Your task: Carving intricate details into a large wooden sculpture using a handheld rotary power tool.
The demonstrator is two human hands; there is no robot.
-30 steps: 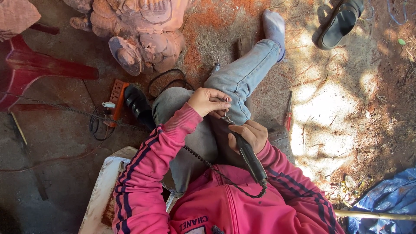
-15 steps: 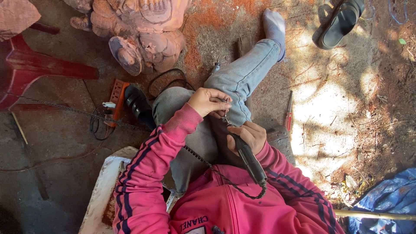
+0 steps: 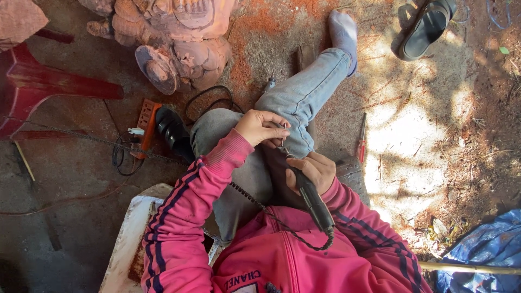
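Observation:
My right hand (image 3: 316,170) grips a black rotary tool handpiece (image 3: 315,202) over my lap, its tip pointing up and away from me. A black cable runs from its rear end across my pink jacket. My left hand (image 3: 259,127) reaches across and pinches a small thin metal bit (image 3: 284,130) at the tool's tip, fingers closed on it. Both hands are above my grey-clad thigh and my jeans leg (image 3: 304,92), which stretches out to a socked foot.
A reddish carved statue (image 3: 179,38) lies at the top, with a red plastic stool (image 3: 38,87) to its left. An orange power strip (image 3: 145,122) and cables sit beside a black shoe (image 3: 173,133). A red-handled screwdriver (image 3: 361,145), a black sandal (image 3: 426,27) and a blue tarp (image 3: 477,255) lie to the right.
Almost nothing differs. My left hand's fingers have shifted slightly at the tool's tip; the right hand holds the handpiece in the same place.

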